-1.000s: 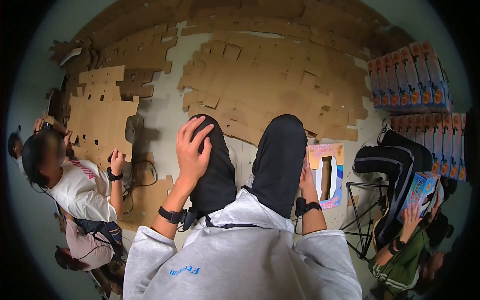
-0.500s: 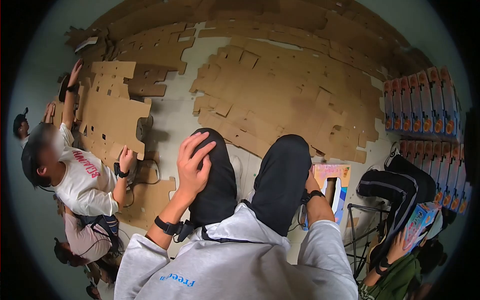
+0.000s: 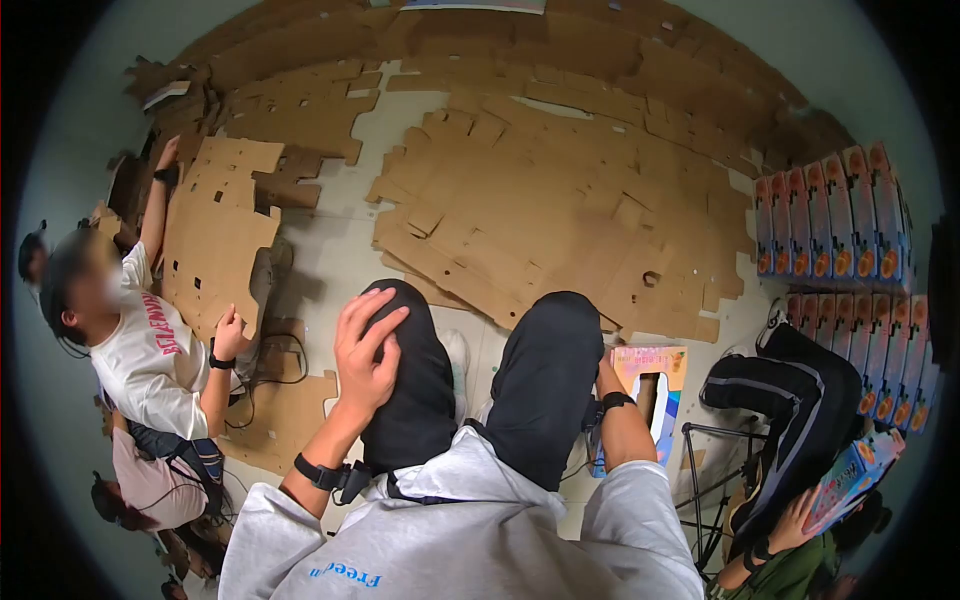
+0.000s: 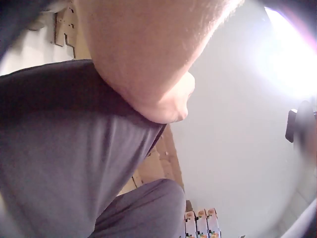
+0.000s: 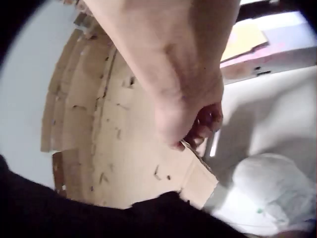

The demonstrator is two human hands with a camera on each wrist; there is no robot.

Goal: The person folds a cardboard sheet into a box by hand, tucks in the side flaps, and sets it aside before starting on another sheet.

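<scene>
My left hand [image 3: 366, 352] rests on the left knee of my black trousers [image 3: 402, 405], its fingers spread and holding nothing. In the left wrist view, my left forearm [image 4: 148, 54] and the trouser leg hide most of that hand. My right hand [image 3: 606, 378] hangs at the outer side of my right knee, partly hidden by it. Seen in the right wrist view, its fingers [image 5: 203, 126] are loosely curled and overlap the edge of a cardboard sheet [image 5: 200, 183]. Beside this hand stands a colourful printed carton [image 3: 672, 372] with a cut-out window.
Flattened cardboard [image 3: 560, 210] covers the floor ahead. Stacked printed cartons [image 3: 830, 225] stand at the right, above a person's dark trousered leg [image 3: 790, 385] and a black metal stand [image 3: 715, 480]. That person holds a carton [image 3: 855, 480]. Another person [image 3: 150, 350] sits at left behind a cardboard sheet [image 3: 215, 240].
My head view has shifted; my left hand has stayed on the knee. My right hand has moved slightly behind the knee. The person at left has stretched an arm out along the cardboard.
</scene>
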